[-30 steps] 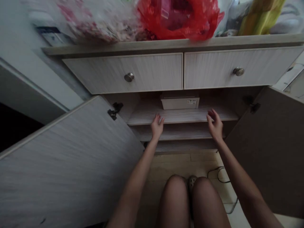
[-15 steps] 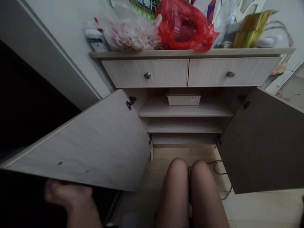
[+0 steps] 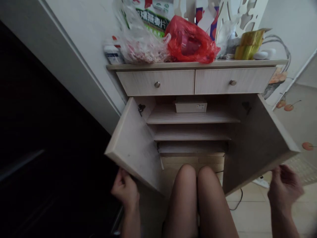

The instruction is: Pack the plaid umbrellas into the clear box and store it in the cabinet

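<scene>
Head: doors (image 3: 138,142) apparently against fingers (image 3: 120,178)

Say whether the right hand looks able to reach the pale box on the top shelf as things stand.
Probably not directly: the right hand is at the outer side of the right door, which, partly open, stands between it and the pale box.

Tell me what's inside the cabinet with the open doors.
In the cabinet, a pale box with a small label sits on the top shelf, with two shelves below. What's inside or behind the box is hidden; the closed drawers hide their contents.
</scene>
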Available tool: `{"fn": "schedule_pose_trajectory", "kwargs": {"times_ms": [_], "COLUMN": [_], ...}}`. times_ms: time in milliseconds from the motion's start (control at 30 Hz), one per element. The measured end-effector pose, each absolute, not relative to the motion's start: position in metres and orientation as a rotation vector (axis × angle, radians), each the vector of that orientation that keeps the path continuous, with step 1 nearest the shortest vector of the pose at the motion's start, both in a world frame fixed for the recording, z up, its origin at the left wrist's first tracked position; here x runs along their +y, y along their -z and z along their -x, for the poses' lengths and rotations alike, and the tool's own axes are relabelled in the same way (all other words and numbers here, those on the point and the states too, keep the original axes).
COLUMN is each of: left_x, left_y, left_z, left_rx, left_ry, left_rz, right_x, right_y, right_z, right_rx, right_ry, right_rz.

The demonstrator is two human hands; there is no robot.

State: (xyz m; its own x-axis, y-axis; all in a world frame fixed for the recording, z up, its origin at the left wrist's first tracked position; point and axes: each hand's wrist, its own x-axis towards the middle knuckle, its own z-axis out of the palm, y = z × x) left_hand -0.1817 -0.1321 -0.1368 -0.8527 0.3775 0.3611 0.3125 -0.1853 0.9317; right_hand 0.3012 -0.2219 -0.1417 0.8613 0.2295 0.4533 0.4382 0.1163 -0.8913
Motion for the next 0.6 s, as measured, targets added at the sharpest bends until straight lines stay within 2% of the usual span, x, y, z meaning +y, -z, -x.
{"fn": "schedule_pose_trajectory", "kwargs": {"times_ms": [133, 333, 600], "left_x": [-0.121, -0.069, 0.014], "left_y": [0.148, 0.130, 0.112], "left_z": [0.140, 0.068, -0.005], "left_rx": [1.908, 1.550, 1.605], "left_ry": [-2.066, -1.835, -1.523], "left_rz": [-1.160, -1.607, -1.784], "right_x": [-0.191, -0.110, -0.008], "right_y": [0.138, 0.115, 0.099], "right_z": [-0.266, -0.211, -0.165], "right_rx": [-0.711, -1.056, -1.166], "right_ry": [-0.043, -0.255, -0.231], "right_rz": [1.420, 1.305, 1.320]}}
